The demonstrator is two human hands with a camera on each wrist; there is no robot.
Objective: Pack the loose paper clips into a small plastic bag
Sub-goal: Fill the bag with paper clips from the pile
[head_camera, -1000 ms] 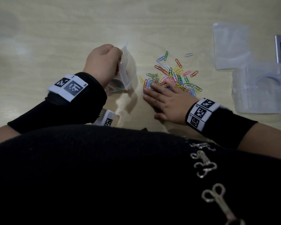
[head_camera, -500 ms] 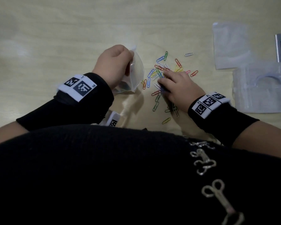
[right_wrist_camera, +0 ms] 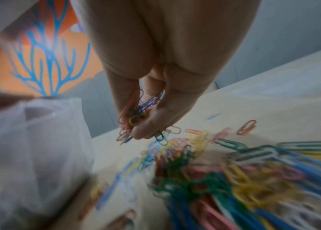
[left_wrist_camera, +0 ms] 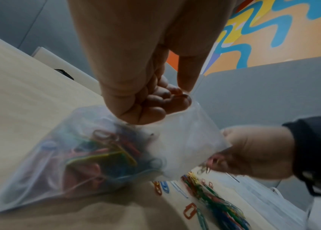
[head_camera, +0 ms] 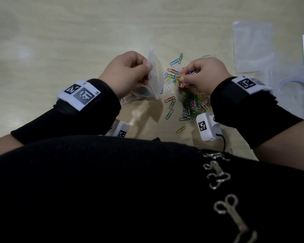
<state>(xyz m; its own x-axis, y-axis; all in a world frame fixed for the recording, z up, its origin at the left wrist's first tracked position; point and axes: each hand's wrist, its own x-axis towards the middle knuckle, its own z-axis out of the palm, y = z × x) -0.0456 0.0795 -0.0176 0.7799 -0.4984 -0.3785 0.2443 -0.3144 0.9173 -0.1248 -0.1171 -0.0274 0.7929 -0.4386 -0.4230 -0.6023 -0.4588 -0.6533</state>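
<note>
Lifted off the table, right hand (head_camera: pixel 204 74) now pinches coloured paper clips (right_wrist_camera: pixel 136 115) beside clear bag (left_wrist_camera: pixel 185 140)

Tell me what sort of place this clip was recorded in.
Probably an office or a shared workroom, at a desk. The pale wood-grain tabletop is edged by grey partition panels, a bright orange wall mural with blue shapes rises behind them, and coloured paper clips lie loose on the desk.

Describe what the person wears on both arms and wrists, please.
Both hands are bare. Each forearm has a black sleeve, the left and the right. A white band with black square code markings wraps each wrist, the left and the right. A small white box with a code mark and a thin black cable hangs under the right wrist; a similar box shows under the left.
</note>
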